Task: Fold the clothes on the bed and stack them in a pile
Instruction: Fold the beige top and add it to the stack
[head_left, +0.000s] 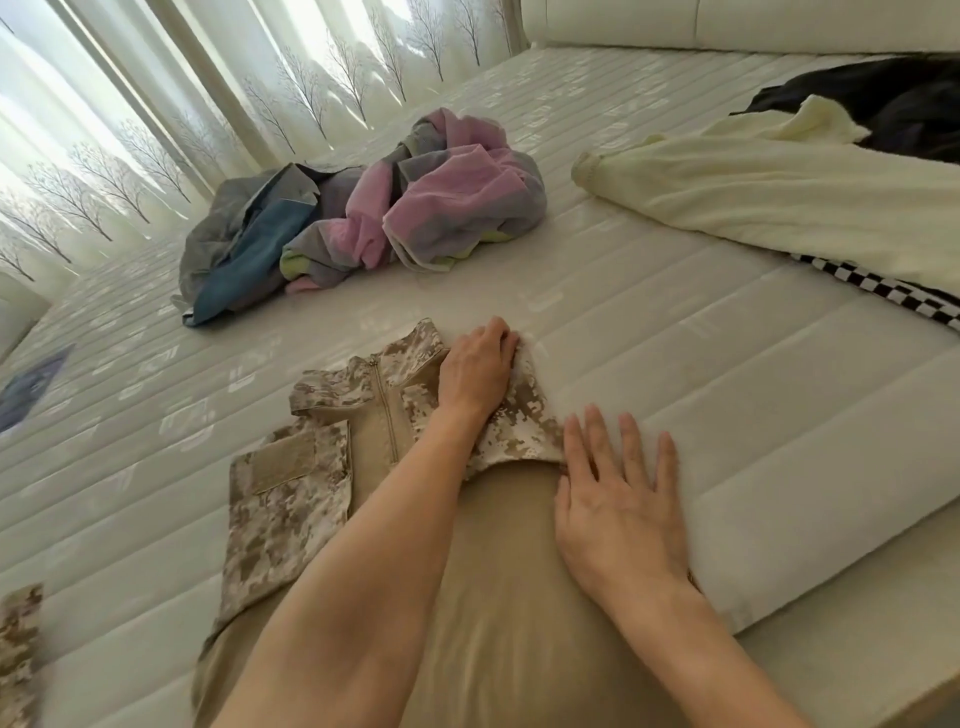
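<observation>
A tan shirt with desert-camouflage sleeves and a zip collar (332, 467) lies flat, front up, on the mattress right before me. My left hand (478, 369) lies on its right shoulder, with the fingertips curled over the folded camouflage sleeve edge. My right hand (618, 499) lies flat with fingers spread, pressing the shirt's right side edge against the mattress. Further back, a crumpled pink, grey and blue heap of clothes (415, 208) sits in the middle of the bed. To the right, a cream garment (779, 192) is spread out over a black-and-white checked piece (893, 291).
A dark garment (909, 109) lies at the far right near the white headboard (727, 26). Curtains with a tree print (130, 130) hang along the left side. A small blue-grey cloth (31, 384) lies at the left edge, and another camouflage piece (18, 649) at the lower left.
</observation>
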